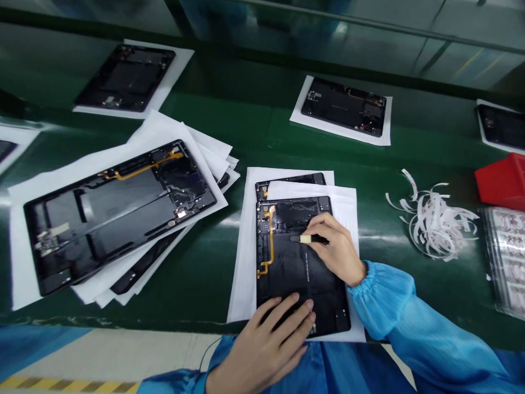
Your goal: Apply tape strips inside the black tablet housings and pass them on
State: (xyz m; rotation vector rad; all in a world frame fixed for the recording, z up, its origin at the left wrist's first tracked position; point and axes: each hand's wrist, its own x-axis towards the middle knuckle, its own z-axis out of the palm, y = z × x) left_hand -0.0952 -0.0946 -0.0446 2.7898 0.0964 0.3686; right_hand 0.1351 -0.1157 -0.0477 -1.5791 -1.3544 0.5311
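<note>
In front of me an opened tablet housing [283,273] lies on white sheets [241,284], with a second housing partly showing beneath its top edge. An orange flex cable [270,246] runs down its left side. My right hand [336,246] pinches a small dark tool [305,239] with a cream band; its rounded flat tip is over the middle of the housing, and I cannot tell if it touches. Fingers stretched out, my left hand [274,345] rests on the housing's lower edge and holds nothing.
Left of me, another opened tablet housing [123,213] tops a fanned stack with white sheets. Farther back lie single housings [127,76] [344,106] on paper. To the right are curled white strips [441,221], a red bin [500,180] and clear plastic trays [506,257].
</note>
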